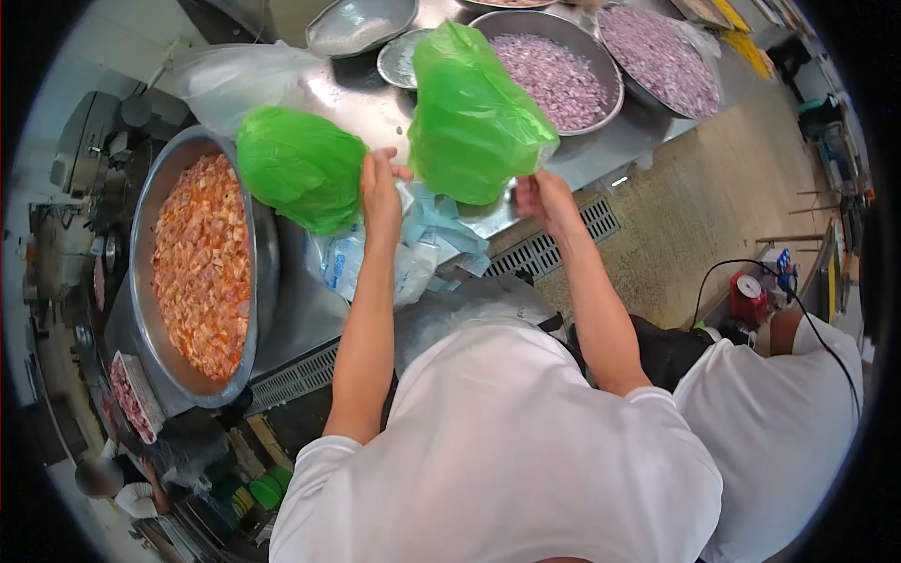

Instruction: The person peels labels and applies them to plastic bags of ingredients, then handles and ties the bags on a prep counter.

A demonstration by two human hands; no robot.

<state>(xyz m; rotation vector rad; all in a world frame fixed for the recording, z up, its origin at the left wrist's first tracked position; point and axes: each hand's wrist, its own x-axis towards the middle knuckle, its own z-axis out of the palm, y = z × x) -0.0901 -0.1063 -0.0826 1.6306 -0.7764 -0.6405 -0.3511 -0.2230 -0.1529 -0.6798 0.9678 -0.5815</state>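
My left hand (383,192) is raised with its fingers apart, beside the right edge of a full, rounded green plastic bag (300,169) on the metal table. A second green bag (474,113) stands upright and puffed out, wide at the bottom. At its lower right corner is my right hand (546,200), with fingers blurred and partly curled; whether it grips the bag is not clear. Between and below the bags lie blue-white plastic wrappers (366,267) and light blue sheets (450,230).
A large metal basin (141,253) of diced orange-coated meat stands at the left. Bowls of chopped onion (554,75) stand at the back right. A person in white (770,413) is close on my right. Another person (131,483) is far lower left.
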